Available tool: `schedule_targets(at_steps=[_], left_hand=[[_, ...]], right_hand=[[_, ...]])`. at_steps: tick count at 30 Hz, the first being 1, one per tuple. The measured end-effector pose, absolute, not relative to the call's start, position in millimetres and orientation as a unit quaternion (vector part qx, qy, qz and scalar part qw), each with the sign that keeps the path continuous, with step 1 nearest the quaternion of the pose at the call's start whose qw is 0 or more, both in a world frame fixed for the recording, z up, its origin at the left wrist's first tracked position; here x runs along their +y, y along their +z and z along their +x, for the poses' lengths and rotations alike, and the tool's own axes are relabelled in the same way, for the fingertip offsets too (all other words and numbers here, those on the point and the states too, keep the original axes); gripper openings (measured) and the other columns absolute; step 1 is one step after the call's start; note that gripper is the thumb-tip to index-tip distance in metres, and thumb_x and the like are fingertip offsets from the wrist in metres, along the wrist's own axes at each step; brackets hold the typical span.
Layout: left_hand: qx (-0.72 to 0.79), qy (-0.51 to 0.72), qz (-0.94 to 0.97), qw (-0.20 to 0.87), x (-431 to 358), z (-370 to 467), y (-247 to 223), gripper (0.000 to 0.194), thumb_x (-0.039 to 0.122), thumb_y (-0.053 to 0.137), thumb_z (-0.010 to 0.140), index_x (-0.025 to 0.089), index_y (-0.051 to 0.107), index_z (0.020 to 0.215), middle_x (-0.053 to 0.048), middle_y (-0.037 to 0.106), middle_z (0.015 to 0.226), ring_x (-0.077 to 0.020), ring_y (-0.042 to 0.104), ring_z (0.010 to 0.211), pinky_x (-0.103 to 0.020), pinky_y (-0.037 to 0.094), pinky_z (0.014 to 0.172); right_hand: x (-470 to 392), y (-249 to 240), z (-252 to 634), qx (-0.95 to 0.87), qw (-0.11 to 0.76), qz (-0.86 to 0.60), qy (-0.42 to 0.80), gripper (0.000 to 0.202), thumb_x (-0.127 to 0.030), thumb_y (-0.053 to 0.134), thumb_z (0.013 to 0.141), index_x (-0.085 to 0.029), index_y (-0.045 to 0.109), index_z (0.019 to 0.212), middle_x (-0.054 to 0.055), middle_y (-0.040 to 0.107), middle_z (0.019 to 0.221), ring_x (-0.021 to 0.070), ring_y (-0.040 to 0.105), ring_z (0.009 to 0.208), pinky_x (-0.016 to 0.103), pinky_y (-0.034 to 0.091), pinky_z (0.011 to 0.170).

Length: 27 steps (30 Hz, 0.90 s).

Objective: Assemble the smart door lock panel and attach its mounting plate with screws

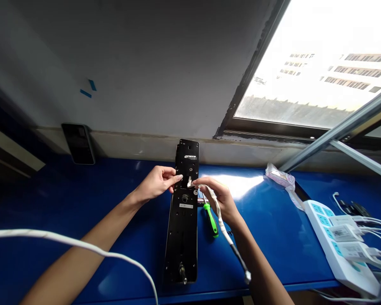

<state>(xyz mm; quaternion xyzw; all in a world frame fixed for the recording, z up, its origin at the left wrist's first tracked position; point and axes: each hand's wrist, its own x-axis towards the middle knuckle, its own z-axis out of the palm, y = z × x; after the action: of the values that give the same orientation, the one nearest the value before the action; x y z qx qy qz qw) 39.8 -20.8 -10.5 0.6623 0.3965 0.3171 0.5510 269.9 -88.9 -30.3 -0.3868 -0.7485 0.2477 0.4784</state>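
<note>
On my feed, the white-wrapped cable [220,218] dangles its loose end nearest me. Beyond, the green screwdriver [211,220] lies beside the black panel [182,228] on the blue table [120,228]. My right hand [220,197] narrowly pinches the cable; my left [155,183] grips the panel's edge.

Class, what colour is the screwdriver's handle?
The handle is bright green, seen best in the head view.
</note>
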Motion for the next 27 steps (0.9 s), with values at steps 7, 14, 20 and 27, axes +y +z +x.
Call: schedule_targets(at_steps=[7, 14, 20, 27], left_hand=[[0.441, 0.296, 0.689, 0.493, -24.2, 36.8, -15.5, 0.035, 0.047, 0.076, 0.087, 0.016, 0.066, 0.073, 0.0, 0.066, 0.059, -0.0148, 0.067, 0.055, -0.024, 0.05, 0.057], [0.493, 0.314, 0.752, 0.304, -25.2, 31.1, -16.2, 0.039, 0.052, 0.078, 0.084, 0.02, 0.065, 0.066, 0.0, 0.066, 0.059, -0.0142, 0.059, 0.053, -0.025, 0.041, 0.052], [0.495, 0.324, 0.753, 0.289, -22.8, 26.2, -28.1, 0.048, 0.061, 0.081, 0.079, 0.023, 0.052, 0.08, 0.005, 0.062, 0.064, -0.0142, 0.057, 0.056, -0.026, 0.041, 0.055], [0.46, 0.289, 0.687, 0.483, -20.3, 32.1, -43.3, 0.08, 0.058, 0.083, 0.079, 0.023, 0.041, 0.137, -0.006, 0.076, 0.094, -0.0278, 0.077, 0.086, -0.035, 0.057, 0.073]], right_hand=[[-86.1, -36.0, 261.9, -0.717, 0.487, -0.406, 0.29, 0.017, -0.033, 0.057, 0.105, -0.027, 0.073, 0.109, 0.004, 0.077, 0.103, 0.018, 0.072, 0.089, 0.034, 0.058, 0.079], [-87.5, -31.5, 257.7, -0.717, 0.474, -0.422, 0.287, 0.017, -0.034, 0.059, 0.104, -0.028, 0.074, 0.109, 0.003, 0.078, 0.104, 0.019, 0.074, 0.092, 0.035, 0.059, 0.081], [-83.5, -32.0, 262.5, -0.726, 0.47, -0.427, 0.265, 0.017, -0.033, 0.06, 0.104, -0.027, 0.076, 0.107, 0.005, 0.079, 0.104, 0.02, 0.075, 0.093, 0.036, 0.061, 0.082], [-74.9, -39.5, 266.6, -0.744, 0.468, -0.42, 0.227, 0.015, -0.027, 0.061, 0.103, -0.028, 0.075, 0.108, 0.005, 0.08, 0.108, 0.021, 0.076, 0.098, 0.038, 0.062, 0.086]])
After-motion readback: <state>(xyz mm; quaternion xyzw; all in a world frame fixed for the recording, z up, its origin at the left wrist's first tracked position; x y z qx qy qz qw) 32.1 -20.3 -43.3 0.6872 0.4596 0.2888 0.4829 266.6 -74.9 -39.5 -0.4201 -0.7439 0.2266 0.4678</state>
